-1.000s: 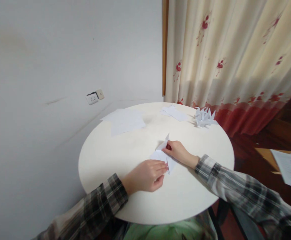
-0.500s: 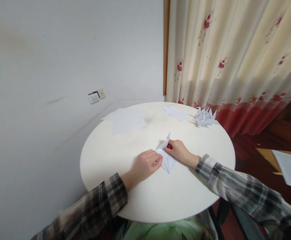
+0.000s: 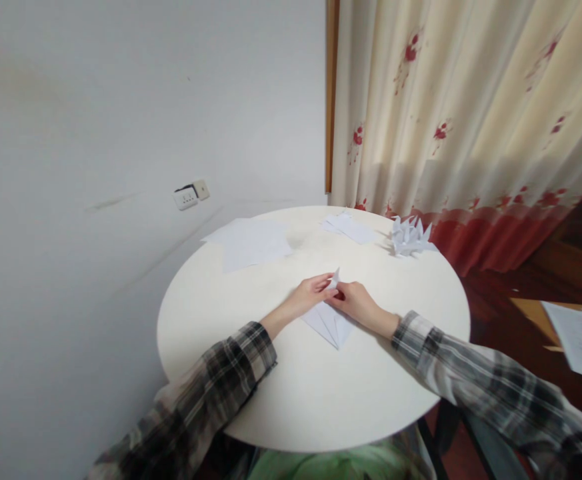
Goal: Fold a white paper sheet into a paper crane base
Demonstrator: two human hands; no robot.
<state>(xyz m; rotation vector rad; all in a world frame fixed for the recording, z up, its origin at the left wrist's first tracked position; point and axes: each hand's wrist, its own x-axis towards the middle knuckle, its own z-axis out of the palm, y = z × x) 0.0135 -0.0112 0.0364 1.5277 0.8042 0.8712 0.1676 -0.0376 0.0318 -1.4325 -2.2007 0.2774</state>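
A folded white paper [image 3: 331, 325] lies on the round white table [image 3: 291, 400], one corner pointing toward me and a narrow tip rising at its far end. My left hand [image 3: 311, 294] pinches the paper's far part from the left, fingers beside the raised tip. From the right, my right hand [image 3: 357, 300] grips the same part, its thumb and fingers closed on the paper. Both hands nearly touch and cover the middle of the far part.
Flat white sheets [image 3: 253, 243] lie at the table's back left. Smaller paper pieces [image 3: 349, 227] sit at the back, and a cluster of pointed folded papers [image 3: 411, 237] at the back right. Right of the table, a wooden surface holds a written sheet [image 3: 578, 337].
My left hand has moved up and away from me, from the paper's near left side to its raised tip. My right hand has stayed nearly in place.
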